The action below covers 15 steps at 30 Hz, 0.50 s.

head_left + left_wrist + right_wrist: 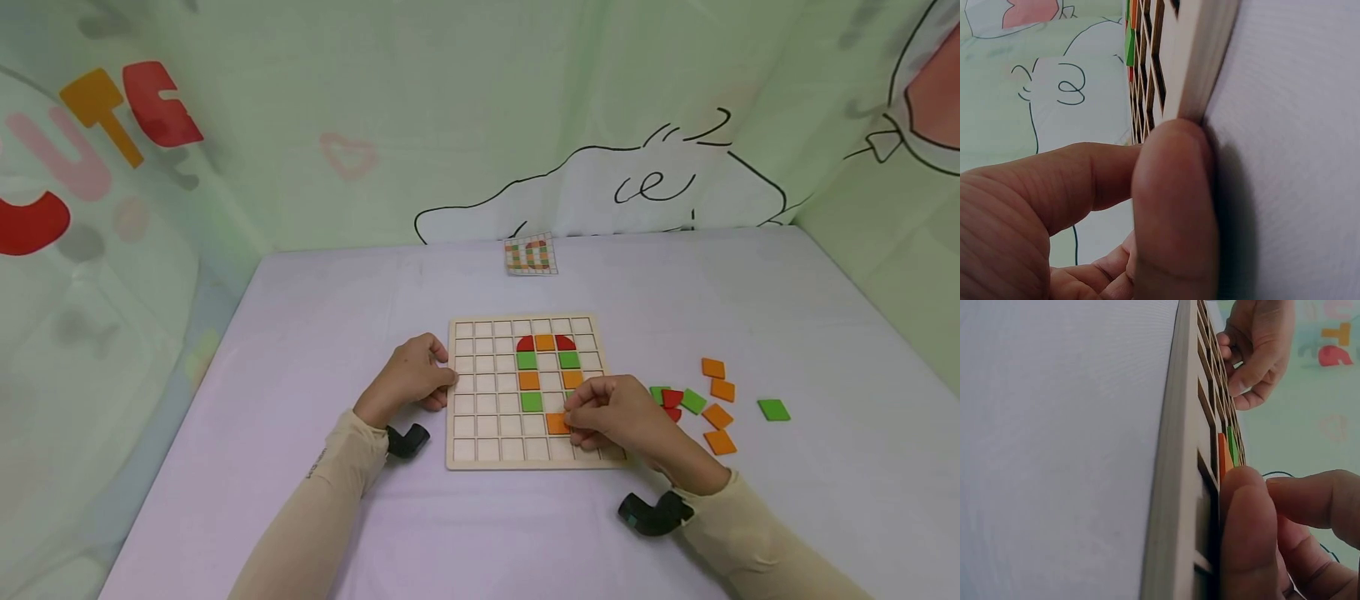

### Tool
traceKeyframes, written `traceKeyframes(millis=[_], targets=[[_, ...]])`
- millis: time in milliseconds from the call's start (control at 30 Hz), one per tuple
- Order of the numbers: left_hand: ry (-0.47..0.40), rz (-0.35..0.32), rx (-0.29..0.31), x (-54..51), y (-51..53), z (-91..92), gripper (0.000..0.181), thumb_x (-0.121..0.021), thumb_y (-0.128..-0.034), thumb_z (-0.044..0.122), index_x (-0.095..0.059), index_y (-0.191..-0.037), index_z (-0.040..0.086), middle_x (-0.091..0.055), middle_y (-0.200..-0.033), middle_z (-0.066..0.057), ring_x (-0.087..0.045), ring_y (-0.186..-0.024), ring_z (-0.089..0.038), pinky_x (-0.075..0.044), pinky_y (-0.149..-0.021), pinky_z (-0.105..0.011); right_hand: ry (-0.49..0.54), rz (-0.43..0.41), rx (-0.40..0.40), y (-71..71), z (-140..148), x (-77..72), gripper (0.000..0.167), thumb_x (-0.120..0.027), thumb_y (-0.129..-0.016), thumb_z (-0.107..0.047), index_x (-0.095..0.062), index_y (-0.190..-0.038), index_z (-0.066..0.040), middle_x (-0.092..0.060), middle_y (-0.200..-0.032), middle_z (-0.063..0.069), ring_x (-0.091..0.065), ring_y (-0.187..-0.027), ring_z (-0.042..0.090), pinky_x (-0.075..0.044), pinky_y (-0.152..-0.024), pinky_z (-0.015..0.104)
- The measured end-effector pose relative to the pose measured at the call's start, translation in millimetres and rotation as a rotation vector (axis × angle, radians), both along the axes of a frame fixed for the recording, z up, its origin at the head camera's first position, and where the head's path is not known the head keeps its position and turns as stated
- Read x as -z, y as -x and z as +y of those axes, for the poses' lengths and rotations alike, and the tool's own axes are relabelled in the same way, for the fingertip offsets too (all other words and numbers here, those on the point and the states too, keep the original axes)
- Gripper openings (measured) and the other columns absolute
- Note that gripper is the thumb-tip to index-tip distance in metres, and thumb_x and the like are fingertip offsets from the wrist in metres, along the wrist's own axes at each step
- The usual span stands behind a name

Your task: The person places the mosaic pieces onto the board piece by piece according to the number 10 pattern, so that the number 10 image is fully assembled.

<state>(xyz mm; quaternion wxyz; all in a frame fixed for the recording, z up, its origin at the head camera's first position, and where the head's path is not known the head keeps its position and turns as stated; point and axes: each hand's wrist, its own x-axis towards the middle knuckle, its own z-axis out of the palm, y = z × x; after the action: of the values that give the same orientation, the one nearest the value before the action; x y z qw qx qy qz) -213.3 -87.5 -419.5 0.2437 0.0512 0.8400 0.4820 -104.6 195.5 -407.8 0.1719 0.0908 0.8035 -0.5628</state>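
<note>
Alignment appears to be the critical point of this step, which looks like seating tiles in the grid. Orange tile [557, 423] lies on the board [525, 465], one row below and one column right of the lowest fully visible green tile [531, 402]. The right hand [622, 417] works at its right side with thumb and forefinger close together; whether they pinch a further tile is hidden. The left hand [411, 371] rests at the board's left edge, thumb touching the rim; whether its fingers grip the board cannot be told. Maintain light, steady contact there so that the grid does not slide. Square each tile to its cell walls, then press flat with one fingertip; a tilted tile would probably catch on a divider. Avoid brushing neighbouring pieces with the knuckles. Consult the pattern card [531, 255] beyond the board before choosing from the loose tiles [720, 442] at the right, some of which overlap.
</note>
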Motion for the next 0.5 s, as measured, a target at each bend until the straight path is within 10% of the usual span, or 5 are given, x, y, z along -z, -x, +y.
traceKeyframes(millis=[500], targets=[[-0.007,-0.002,0.0,0.4,-0.6,-0.7,0.026,-0.069,-0.0897,-0.001,-0.054,-0.111,0.0,-0.066,-0.077,-0.016,-0.066,-0.052,-0.017,-0.062,-0.051,-0.029,-0.09,0.032,0.104,-12.9,78,-8.2,0.032,-0.069,-0.098,-0.015,-0.064,-0.12,0.007,-0.069,-0.091,0.009,-0.067,-0.069,0.019,-0.064,-0.064,0.03]])
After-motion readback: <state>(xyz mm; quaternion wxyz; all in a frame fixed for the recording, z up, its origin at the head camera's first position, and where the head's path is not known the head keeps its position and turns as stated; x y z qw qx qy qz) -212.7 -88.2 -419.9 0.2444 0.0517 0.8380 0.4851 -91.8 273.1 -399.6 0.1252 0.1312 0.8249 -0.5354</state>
